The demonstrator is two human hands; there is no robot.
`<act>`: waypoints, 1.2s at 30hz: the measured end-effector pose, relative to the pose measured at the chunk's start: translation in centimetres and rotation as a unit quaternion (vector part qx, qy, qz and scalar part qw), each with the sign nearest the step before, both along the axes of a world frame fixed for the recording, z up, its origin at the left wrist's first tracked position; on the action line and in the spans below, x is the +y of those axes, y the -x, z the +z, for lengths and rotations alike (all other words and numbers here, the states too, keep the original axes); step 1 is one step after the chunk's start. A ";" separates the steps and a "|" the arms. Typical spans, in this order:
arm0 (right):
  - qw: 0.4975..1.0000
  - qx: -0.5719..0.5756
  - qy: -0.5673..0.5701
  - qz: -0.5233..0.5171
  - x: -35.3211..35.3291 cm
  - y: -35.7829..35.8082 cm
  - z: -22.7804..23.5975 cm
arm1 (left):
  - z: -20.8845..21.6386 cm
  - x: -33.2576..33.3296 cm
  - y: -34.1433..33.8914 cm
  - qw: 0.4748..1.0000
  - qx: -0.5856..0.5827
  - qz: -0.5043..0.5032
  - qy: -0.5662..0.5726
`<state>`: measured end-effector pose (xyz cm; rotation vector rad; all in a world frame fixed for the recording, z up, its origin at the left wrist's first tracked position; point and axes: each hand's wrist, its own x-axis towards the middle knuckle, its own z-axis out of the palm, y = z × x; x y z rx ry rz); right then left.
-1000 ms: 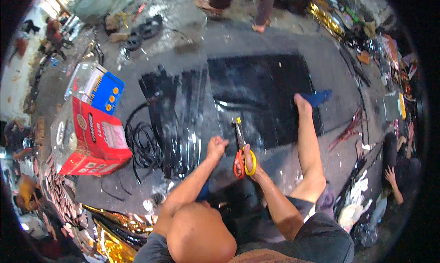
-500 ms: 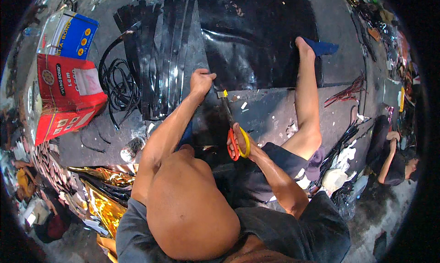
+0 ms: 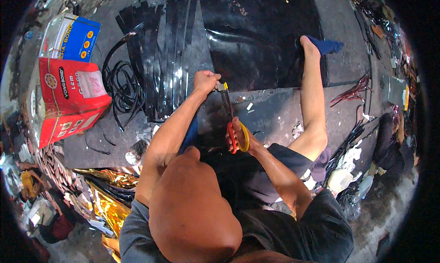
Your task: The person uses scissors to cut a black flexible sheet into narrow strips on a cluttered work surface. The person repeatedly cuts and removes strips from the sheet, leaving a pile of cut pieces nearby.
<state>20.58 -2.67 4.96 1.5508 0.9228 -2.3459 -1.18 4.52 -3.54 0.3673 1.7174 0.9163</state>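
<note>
A: What sits closest, with 12 o'clock straight ahead from the centre of the view?

B: A bare knee [image 3: 195,203] rises at 6 o'clock, with gold foil [image 3: 109,206] gleaming at 8. Near the centre, the right hand [image 3: 236,135] wraps around the red and yellow handles of the scissors [image 3: 228,107], blades aimed toward 12.

A: And the left hand [image 3: 206,83]?

B: Just short of 12, fingers curled, thumb close to the forefinger. I cannot tell whether it pinches anything. A yellow-and-silver piece [image 3: 222,86] shows at the blade tips, right by the fingers; contact is unclear.

A: Beyond that?

B: A black coil [image 3: 137,97] lies at 10, a red box [image 3: 73,102] farther out between 9 and 10. Black strips [image 3: 176,47] line up at 11. The black sheet [image 3: 268,57] spreads flat at 1, its near left corner beside the left hand. A blue box [image 3: 85,38] stands behind the red one, at 10.
</note>
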 end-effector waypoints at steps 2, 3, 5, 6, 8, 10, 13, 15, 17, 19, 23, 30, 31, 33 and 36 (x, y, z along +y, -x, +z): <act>0.999 0.008 0.021 -0.022 0.4 -0.1 0.1 | 0.4 0.0 0.0 1.000 -0.026 0.005 0.007; 0.999 0.012 0.028 -0.032 0.7 0.2 0.8 | 0.5 0.1 0.1 0.999 -0.038 0.009 0.011; 0.999 0.022 0.020 -0.031 1.4 0.5 0.9 | 0.9 0.3 0.1 0.999 -0.043 0.006 0.014; 0.999 0.028 0.008 -0.021 1.6 0.4 0.5 | 0.9 0.3 0.0 0.999 -0.047 0.004 0.017; 0.999 0.024 -0.019 -0.019 1.8 0.4 0.1 | 0.9 0.2 0.1 0.999 -0.033 -0.006 0.020; 0.998 0.003 -0.047 -0.034 2.0 0.9 0.2 | 1.2 0.2 -0.1 0.999 -0.031 -0.007 0.024; 0.998 -0.023 -0.044 -0.035 2.6 1.1 0.0 | 1.4 -0.8 -1.2 0.999 -0.046 -0.016 0.023; 0.998 -0.020 -0.049 -0.036 2.6 1.0 0.0 | 0.8 -1.8 -2.1 0.996 -0.062 -0.054 0.016; 0.998 -0.021 -0.054 -0.031 2.7 1.1 -0.1 | -0.1 -2.7 -2.4 0.993 -0.091 -0.063 -0.034; 0.998 -0.029 -0.056 -0.021 2.6 0.8 -0.6 | 0.0 -3.1 -2.9 0.989 -0.110 -0.055 -0.076; 0.994 -0.042 -0.099 0.006 2.4 0.7 -1.0 | -0.7 -3.5 -2.2 0.990 -0.035 -0.110 -0.084; 0.993 -0.031 -0.112 0.013 2.7 1.5 -0.9 | -0.9 -3.9 -2.0 0.981 0.059 -0.146 -0.117; 0.993 -0.028 -0.114 0.014 2.7 1.5 -0.8 | -1.0 -3.8 -2.1 0.980 0.070 -0.145 -0.119; 0.993 -0.023 -0.119 0.010 2.5 1.5 -0.9 | -0.9 -4.0 -2.2 0.984 0.038 -0.129 -0.121; 0.991 -0.027 -0.128 0.002 2.2 1.4 -0.8 | -0.5 -4.0 -2.6 0.987 -0.026 -0.102 -0.121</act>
